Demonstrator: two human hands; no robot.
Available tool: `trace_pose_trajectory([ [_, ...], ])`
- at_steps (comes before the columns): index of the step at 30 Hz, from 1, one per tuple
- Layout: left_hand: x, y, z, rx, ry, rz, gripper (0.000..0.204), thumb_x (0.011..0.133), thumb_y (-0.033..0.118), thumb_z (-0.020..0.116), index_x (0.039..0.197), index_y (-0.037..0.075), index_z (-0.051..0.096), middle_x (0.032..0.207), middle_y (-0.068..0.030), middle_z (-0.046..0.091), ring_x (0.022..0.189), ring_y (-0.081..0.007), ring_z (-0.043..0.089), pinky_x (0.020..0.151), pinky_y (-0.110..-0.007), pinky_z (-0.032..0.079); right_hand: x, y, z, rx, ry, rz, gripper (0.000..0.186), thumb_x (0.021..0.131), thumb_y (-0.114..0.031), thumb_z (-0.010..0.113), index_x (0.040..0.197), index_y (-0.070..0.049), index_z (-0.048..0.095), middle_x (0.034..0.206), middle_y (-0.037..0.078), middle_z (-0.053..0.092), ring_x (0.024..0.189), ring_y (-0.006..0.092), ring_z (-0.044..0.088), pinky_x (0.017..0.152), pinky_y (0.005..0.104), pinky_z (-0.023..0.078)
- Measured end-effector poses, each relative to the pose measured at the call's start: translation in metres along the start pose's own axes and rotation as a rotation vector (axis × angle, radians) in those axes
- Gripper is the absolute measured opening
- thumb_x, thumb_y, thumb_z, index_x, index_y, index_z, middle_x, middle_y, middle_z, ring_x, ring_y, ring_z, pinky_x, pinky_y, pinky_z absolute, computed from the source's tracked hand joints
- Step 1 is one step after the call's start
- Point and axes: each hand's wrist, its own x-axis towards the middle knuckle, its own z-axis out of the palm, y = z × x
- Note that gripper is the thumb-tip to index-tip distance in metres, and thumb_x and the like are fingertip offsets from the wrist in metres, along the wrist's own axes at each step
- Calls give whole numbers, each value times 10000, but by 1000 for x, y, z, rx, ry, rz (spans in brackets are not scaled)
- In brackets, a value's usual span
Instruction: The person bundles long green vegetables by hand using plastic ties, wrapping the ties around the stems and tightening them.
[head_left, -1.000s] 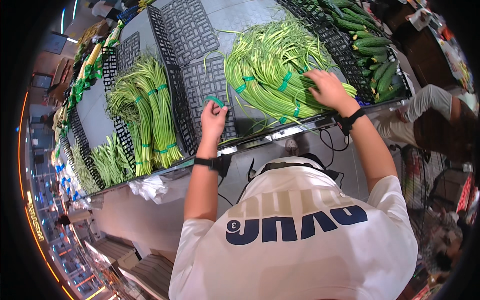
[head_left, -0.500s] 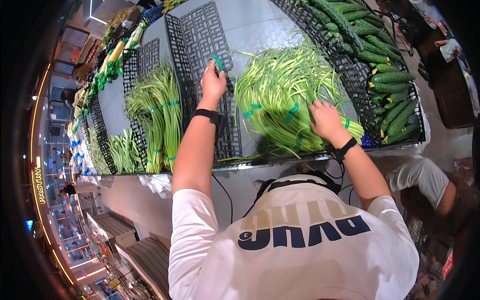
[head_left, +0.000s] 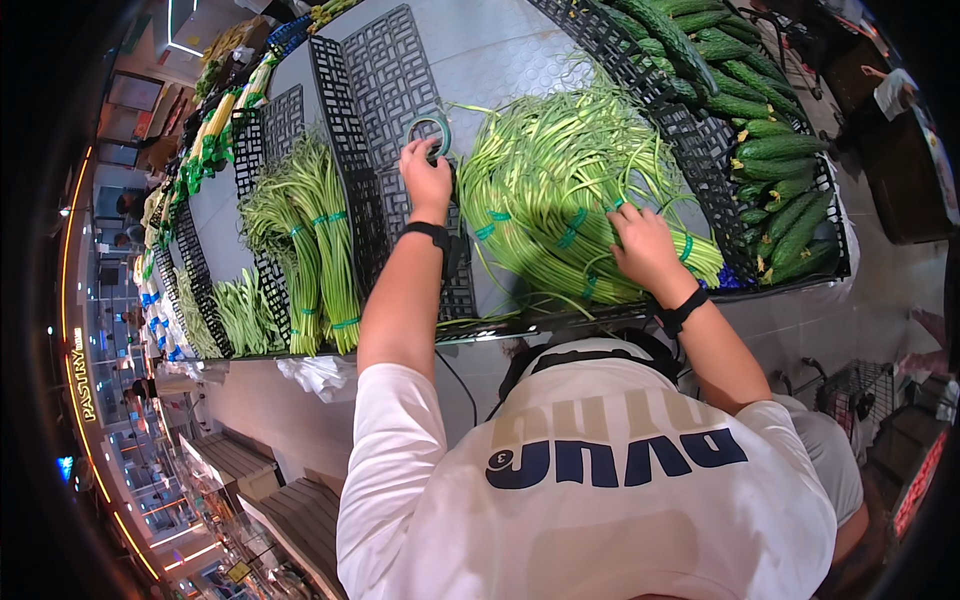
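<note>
A roll of green tape (head_left: 446, 132) is held upright in the fingers of my left hand (head_left: 427, 188), over the black plastic grid panel. My right hand (head_left: 648, 248) lies on the right side of a large pile of garlic scapes (head_left: 545, 240), its fingers curled onto the stems. A bit of green tape (head_left: 617, 204) shows at its fingertips; whether it is loose or bound round stems, I cannot tell. Several green tape bands circle the bunches in the pile. Left of the grid divider (head_left: 340, 120) stand more taped garlic scapes (head_left: 322, 250).
Cucumbers (head_left: 785, 195) fill the right section behind a black divider (head_left: 690, 140). Leafy green bundles (head_left: 245, 312) lie at the far left. The shelf's front edge (head_left: 520, 325) runs before me. A shopping cart (head_left: 860, 385) and a person (head_left: 830, 465) are at the right.
My left hand has turned the tape roll so its ring faces the view more. My right hand has shifted slightly left, and green tape now shows at its fingertips.
</note>
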Motion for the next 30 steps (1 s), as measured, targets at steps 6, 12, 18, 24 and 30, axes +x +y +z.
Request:
trace_pose_trajectory([
  [6, -81, -10, -53, -506, -184, -161, 244, 884, 42, 745, 1122, -5, 722, 1089, -84, 730, 1004, -176, 684, 925, -303, 526, -8, -21, 2, -15, 36, 128, 487, 825, -146, 776, 1286, -75, 640, 1197, 91, 608, 1093, 337, 587, 917, 465, 475],
  [12, -149, -6, -122, -624, -565, -611, 185, 958, 56, 709, 1125, -22, 712, 926, -27, 735, 831, -75, 664, 769, -218, 519, -28, -39, -26, 111, 323, 88, 250, 886, -133, 705, 1130, -85, 724, 1279, 92, 648, 1249, 336, 560, 1059, 471, 404],
  [18, -159, -1, -136, -755, -624, -721, 260, 979, 41, 668, 1231, -20, 652, 1045, -60, 712, 884, -126, 693, 770, -250, 545, -18, -39, -26, 383, 293, 125, 135, 964, -109, 646, 1041, -38, 729, 1008, 113, 712, 978, 321, 666, 915, 412, 481],
  [24, -70, -6, -86, -907, -398, -956, 541, 966, 140, 708, 1424, 8, 451, 1140, -137, 658, 925, -235, 726, 741, -307, 601, 2, -73, -47, 632, 197, 54, 184, 973, -109, 664, 1119, -7, 709, 999, 132, 704, 940, 289, 676, 835, 379, 529],
  [30, 6, -11, -5, -519, -357, -855, 494, 900, 283, 801, 1143, -26, 502, 747, -150, 683, 528, -249, 684, 459, -352, 560, -29, -54, -64, 775, 235, 275, 227, 1002, -142, 663, 1179, -9, 712, 1003, 99, 725, 904, 179, 667, 796, 322, 529],
])
